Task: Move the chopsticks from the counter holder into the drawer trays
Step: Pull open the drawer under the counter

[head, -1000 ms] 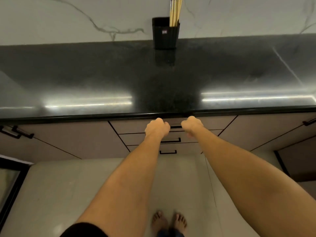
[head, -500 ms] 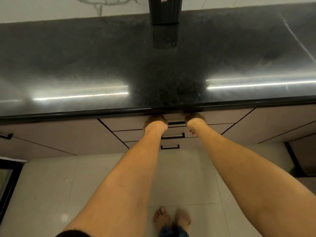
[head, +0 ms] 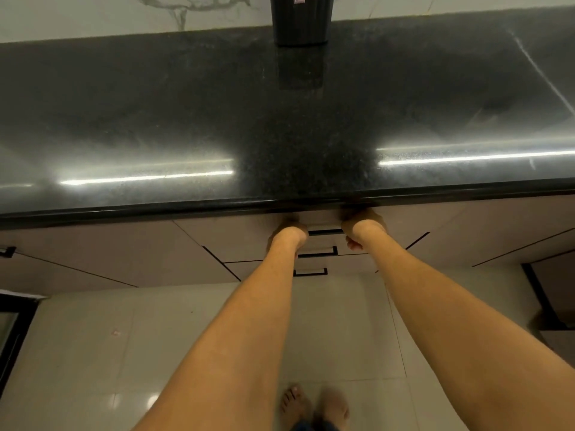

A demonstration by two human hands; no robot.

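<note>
A polished black speckled stone worktop (head: pixel 280 126) runs across the view beneath a white veined marble wall, with beige flat-fronted cabinets below and pale glossy floor tiles underfoot. The black ribbed plastic holder (head: pixel 300 21) stands at the back of the worktop against the wall; its top is cut off by the frame edge, so the chopsticks cannot be seen and are judged to be inside it.

Both arms reach to the top drawer of the beige three-drawer stack (head: pixel 317 241), directly under the worktop overhang. The left hand (head: pixel 287 233) and the right hand (head: pixel 362 227) sit at either end of the slim black bar handle (head: pixel 325 232). The fingers of the left hand are hidden under the overhang, so whether they are closed on the handle cannot be told. The right hand appears curled, but its contact with the handle is also hidden.

The drawer front appears flush; the drawer is judged not yet open.

Hazards from this position:
- The knuckles lie close under the stone edge; an upward pull may scrape them.
- An uneven pull by the two hands may rack the drawer on its runners.
- A sharp pull may jolt the trays inside out of place.
- The bare feet (head: pixel 314 405) stand below the drawer path; anything dropped falls towards them.
- The holder stands far back; a reach across the open drawer may tip it.
</note>
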